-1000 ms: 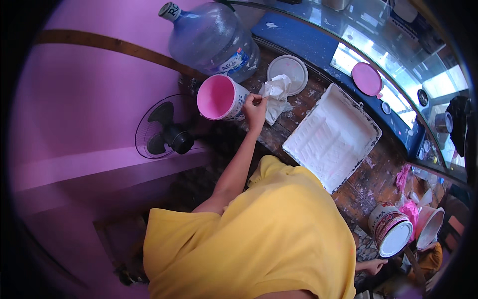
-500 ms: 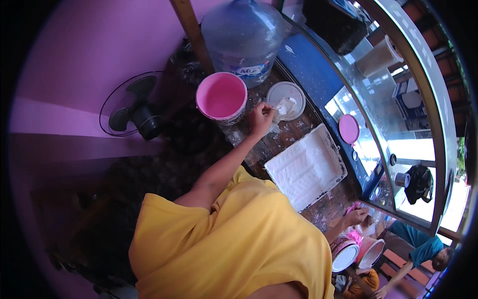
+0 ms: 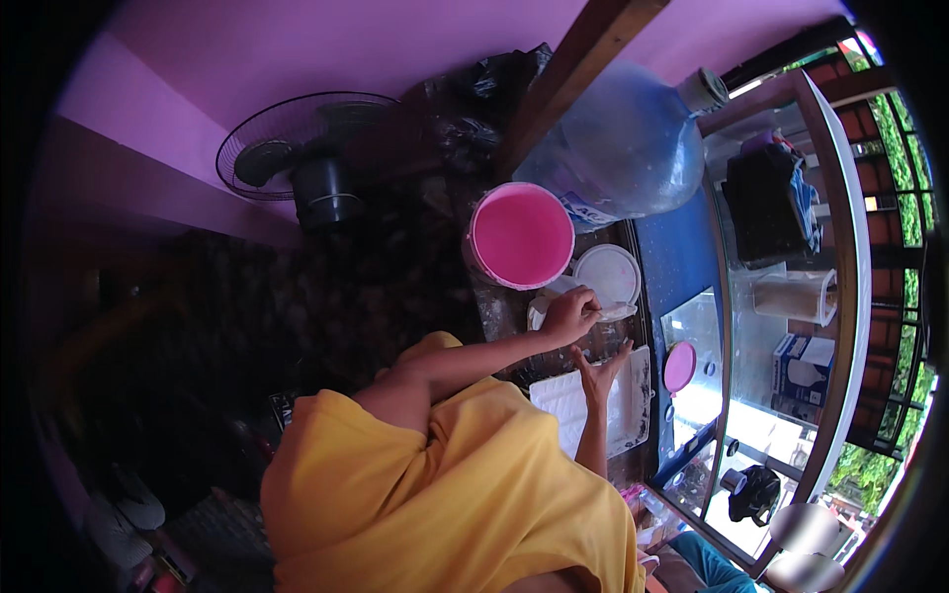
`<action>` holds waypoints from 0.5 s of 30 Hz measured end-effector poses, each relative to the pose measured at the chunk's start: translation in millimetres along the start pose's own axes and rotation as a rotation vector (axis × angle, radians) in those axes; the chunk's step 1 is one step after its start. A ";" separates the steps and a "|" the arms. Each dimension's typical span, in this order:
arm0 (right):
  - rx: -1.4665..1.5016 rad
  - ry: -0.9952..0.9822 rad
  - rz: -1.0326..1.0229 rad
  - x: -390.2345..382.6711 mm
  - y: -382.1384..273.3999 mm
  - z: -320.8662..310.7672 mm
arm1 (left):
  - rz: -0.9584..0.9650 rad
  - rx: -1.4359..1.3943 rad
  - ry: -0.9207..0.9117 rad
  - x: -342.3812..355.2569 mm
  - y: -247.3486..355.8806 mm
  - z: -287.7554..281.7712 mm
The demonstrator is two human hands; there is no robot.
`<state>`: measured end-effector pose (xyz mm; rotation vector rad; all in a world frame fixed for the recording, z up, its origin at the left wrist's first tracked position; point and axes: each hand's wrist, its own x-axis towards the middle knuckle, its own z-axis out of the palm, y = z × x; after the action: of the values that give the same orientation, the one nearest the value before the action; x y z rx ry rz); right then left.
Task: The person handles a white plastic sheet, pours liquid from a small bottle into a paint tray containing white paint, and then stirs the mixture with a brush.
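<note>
While your body leans over the dark wooden table (image 3: 502, 310), spattered with pale paint, a purple-pink wall (image 3: 267, 49) rises beyond its left end and a black caged fan (image 3: 324, 188) stands in the shadow on your left. On the wood sit a round bucket with a bright pink inside (image 3: 524, 237), a flat round pale-grey lid (image 3: 608, 267) and a white rectangular paint tray (image 3: 559, 407). A big bluish clear plastic bottle (image 3: 633, 148) leans behind the bucket, next to a brown wooden post (image 3: 578, 79). Your left hand (image 3: 570, 318) pinches a crumpled white sheet (image 3: 619, 311) between thumb and fingers, just on your side of the lid; your right hand (image 3: 601, 376) is over the tray, fingers spread, gripping nothing.

Half a second ago your right hand was well apart, out past the tray near the paint pails; now it is close beside your left. Your left has kept its hold on the sheet, and your view has swung round.

The bucket stands close to the table's near edge. Along the far side you have a blue panel (image 3: 672, 232) and a glass case with a silver frame (image 3: 842, 257). Between bucket and tray lies a narrow strip of bare wood, partly under your left hand.
</note>
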<state>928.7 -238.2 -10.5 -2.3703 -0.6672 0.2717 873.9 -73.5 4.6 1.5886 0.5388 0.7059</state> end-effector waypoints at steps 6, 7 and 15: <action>0.160 -0.028 -0.025 43.8 2.8 33.2 | -0.027 -0.054 -0.059 -5.3 -0.8 0.5; 0.174 -0.044 -0.044 47.1 7.4 38.5 | -0.039 -0.062 -0.067 -6.0 1.5 -0.8; -0.024 0.005 -0.095 52.8 2.2 57.7 | -0.018 -0.093 -0.067 1.9 2.5 -19.9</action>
<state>954.0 -180.8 -57.2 -2.3527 -0.7828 0.2180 860.9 -58.6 8.5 1.5134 0.4638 0.6524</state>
